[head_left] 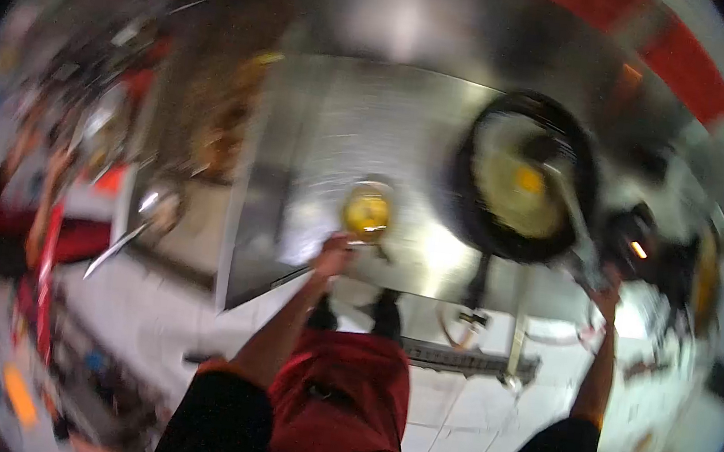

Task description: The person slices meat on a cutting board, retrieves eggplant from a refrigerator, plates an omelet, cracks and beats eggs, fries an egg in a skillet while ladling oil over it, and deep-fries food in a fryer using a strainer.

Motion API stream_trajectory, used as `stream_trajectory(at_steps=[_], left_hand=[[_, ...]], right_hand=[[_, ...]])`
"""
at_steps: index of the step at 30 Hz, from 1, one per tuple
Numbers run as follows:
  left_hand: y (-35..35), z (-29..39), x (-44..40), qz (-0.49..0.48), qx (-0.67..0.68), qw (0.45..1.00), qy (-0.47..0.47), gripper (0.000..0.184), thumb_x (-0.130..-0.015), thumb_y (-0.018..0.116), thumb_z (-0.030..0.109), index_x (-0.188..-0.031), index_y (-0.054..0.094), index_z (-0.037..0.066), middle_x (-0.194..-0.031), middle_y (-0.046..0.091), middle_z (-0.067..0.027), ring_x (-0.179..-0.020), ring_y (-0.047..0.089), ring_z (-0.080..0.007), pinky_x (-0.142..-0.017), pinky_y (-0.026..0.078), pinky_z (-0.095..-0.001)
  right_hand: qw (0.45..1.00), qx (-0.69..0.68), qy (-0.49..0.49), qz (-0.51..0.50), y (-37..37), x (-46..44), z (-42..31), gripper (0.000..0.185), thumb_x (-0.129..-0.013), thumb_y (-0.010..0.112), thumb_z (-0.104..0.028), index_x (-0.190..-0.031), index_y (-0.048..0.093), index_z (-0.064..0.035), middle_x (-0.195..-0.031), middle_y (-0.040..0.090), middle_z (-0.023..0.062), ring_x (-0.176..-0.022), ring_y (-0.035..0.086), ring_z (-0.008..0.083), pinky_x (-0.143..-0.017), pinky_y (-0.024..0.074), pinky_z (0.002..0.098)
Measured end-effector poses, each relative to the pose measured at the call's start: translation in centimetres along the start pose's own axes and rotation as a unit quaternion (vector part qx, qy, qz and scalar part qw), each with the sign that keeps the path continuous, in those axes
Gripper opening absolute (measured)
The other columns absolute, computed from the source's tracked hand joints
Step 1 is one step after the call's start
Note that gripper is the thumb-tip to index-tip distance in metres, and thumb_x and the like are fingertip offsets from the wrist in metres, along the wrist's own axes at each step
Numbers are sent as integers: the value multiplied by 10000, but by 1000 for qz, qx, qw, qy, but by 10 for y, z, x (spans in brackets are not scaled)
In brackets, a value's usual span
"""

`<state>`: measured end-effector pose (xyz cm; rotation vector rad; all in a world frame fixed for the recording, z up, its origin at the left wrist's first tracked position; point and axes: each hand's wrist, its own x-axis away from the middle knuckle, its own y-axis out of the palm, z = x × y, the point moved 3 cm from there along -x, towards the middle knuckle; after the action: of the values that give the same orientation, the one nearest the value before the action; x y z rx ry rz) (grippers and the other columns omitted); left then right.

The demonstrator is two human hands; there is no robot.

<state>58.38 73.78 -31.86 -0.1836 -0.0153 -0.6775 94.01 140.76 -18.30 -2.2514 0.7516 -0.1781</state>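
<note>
My left hand [333, 256] is closed on the near edge of a small round bowl [357, 191] with yellow contents, over the steel counter [418, 125]. My right hand [604, 296] grips the handle of a long metal ladle [574, 210]. The ladle's dark head is inside a black wok [465, 180] at the right of the counter. In the wok lies a pale, wide layer of food [507, 202] with a bright yellow spot in its middle. Motion blur hides the fingers' detail.
Left of the counter is a tray-like station with brown food [225, 130] and another ladle [154, 211]. A dark pan [633, 239] stands at the right. Another person's arm [49, 190] is at far left. White tiles [465, 416] cover the floor.
</note>
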Motion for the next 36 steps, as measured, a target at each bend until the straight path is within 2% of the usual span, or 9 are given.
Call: stream_trajectory(at_steps=[1,5,7,11,12,14,27,31,36], left_hand=[[-1,35,20,48,359,917,-164,238,-902,534,228,-1101,534,97,-1003,561,-49,-811,589,-185,-728,509,-353],[1,142,56,105,189,943,-253,152,-922,534,226,-1009,518,103,-864,557,-6,-688,560,-100,-601,462,-237],[1,134,87,98,163,965,-178,192,-919,535,249,-997,520,75,-840,560,-19,-691,562,-107,-622,466,-252],[6,122,121,69,109,983,-129,153,-896,540,146,-1026,527,67,-854,596,-31,-769,570,-102,-664,458,-262],[3,148,119,58,78,986,-134,162,-887,548,134,-1032,527,65,-863,602,-30,-778,571,-106,-666,453,-263],[-13,213,121,28,10,988,-154,187,-875,557,125,-1048,524,63,-881,614,-24,-791,576,-112,-667,439,-263],[-84,219,201,80,20,991,-107,204,-845,589,131,-1030,581,45,-750,586,-46,-656,554,-117,-586,449,-240],[-73,211,169,82,39,989,-117,194,-830,623,127,-983,569,23,-760,595,-63,-668,553,-120,-607,445,-249],[-21,135,73,213,63,967,-128,265,-846,625,232,-974,573,5,-800,631,-111,-649,622,-183,-593,484,-312]], right_hand=[[994,-48,93,34,-25,3,0,611,-698,745,-95,-1223,434,-61,-1191,492,84,-1015,531,197,-854,469,326],[858,-257,315,313,-94,26,-152,397,-774,695,-249,-1089,518,-84,-896,643,90,-708,596,138,-714,490,304],[904,-189,261,280,-84,29,-211,347,-781,683,-250,-1019,551,-36,-910,632,109,-727,585,131,-750,477,302],[969,-189,65,146,99,15,-309,231,-842,593,-157,-923,670,45,-889,668,118,-849,617,175,-834,460,303],[956,-238,170,35,163,2,-452,234,-868,557,-147,-963,661,39,-955,658,129,-874,615,185,-845,460,315],[970,-175,146,85,268,-16,-510,485,-693,763,-136,-1097,554,33,-951,629,118,-840,598,202,-826,452,303],[990,-67,-35,118,406,-26,-492,695,-633,812,-269,-1140,434,21,-968,605,178,-897,599,298,-809,467,377],[977,189,-103,10,341,-20,-525,695,-597,785,-218,-1161,432,-19,-1087,554,232,-900,575,435,-769,473,437],[837,478,25,-266,288,-18,-531,744,-632,754,-266,-1239,375,-63,-1056,558,209,-975,588,345,-781,492,395]])
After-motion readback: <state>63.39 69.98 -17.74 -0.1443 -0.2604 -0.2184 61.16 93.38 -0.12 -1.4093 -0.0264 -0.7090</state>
